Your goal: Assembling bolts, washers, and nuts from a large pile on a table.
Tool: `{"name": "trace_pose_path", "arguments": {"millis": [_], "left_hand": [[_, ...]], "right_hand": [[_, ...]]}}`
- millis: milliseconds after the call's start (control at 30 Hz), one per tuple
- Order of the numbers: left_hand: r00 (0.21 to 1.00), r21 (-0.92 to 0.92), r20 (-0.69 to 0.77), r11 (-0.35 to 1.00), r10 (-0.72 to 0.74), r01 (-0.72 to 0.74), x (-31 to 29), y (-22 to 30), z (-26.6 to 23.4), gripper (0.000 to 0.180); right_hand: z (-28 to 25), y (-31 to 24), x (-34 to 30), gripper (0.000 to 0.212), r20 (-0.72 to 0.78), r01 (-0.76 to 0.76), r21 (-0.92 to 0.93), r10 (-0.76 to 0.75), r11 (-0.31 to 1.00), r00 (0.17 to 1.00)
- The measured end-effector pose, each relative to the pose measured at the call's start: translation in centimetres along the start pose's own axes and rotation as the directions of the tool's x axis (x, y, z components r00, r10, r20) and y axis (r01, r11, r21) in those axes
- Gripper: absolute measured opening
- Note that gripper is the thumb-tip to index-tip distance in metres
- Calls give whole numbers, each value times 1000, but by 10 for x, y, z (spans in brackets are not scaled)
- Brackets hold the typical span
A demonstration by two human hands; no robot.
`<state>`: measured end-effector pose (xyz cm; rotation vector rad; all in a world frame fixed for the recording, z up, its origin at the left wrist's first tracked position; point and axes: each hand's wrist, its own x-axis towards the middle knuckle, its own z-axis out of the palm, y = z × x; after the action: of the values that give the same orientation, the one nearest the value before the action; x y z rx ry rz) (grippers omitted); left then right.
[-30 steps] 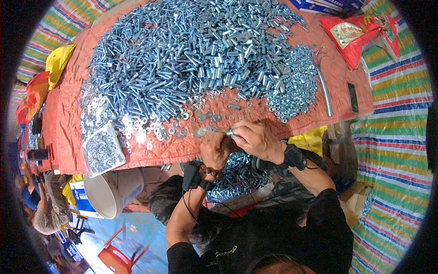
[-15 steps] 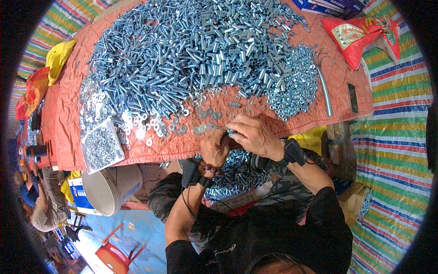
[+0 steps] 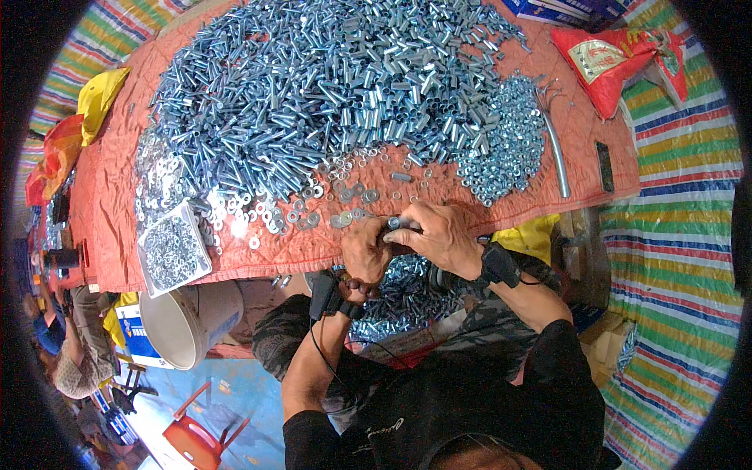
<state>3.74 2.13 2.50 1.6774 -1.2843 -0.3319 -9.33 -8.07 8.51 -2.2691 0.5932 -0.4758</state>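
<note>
Your left hand (image 3: 365, 252) and right hand (image 3: 440, 235) meet at the near edge of the tabletop (image 3: 313, 249), both closed on one small silver metal piece (image 3: 395, 223); only its shiny end shows between the fingers, so you cannot tell whether it is a bolt, a sleeve or the two together.

Risks, as judged from this layout:
- You hold the piece right over the table edge. A slip of the fingertips would likely send it down to your lap, where finished parts (image 3: 403, 294) already lie in a heap, and it could be lost among them.
- Loose washers (image 3: 270, 219) lie just beside your left hand; a sweep of the wrist could push some off the edge.
- The great pile of sleeves and bolts (image 3: 329, 94) slopes toward you and could slide if knocked.

Containers:
- The white tray (image 3: 149, 278), at the near left corner and partly overhanging the edge, holds small rings or washers; a bump could tip it.
- The white bucket (image 3: 188, 325) stands below it; its contents cannot be made out.
- The red bag (image 3: 619, 55) lies far right, contents hidden.
</note>
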Motion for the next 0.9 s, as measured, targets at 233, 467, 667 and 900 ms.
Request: {"name": "trace_pose_path", "arguments": {"millis": [233, 467, 667, 900], "left_hand": [[1000, 25, 0, 1000, 11, -11, 1, -2, -1, 18], [1000, -101, -2, 995, -13, 12, 2, -4, 0, 16], [999, -4, -28, 1000, 22, -22, 2, -4, 3, 15], [1000, -29, -2, 999, -18, 18, 3, -6, 4, 16]], "right_hand": [[-7, -9, -9, 37, 95, -128, 26, 125, 991, 988], [1, -12, -13, 29, 83, -190, 284, 173, 940, 981], [-4, -15, -13, 34, 125, -236, 246, 211, 940, 969], [-16, -10, -12, 26, 211, -254, 137, 222, 958, 952]]}}
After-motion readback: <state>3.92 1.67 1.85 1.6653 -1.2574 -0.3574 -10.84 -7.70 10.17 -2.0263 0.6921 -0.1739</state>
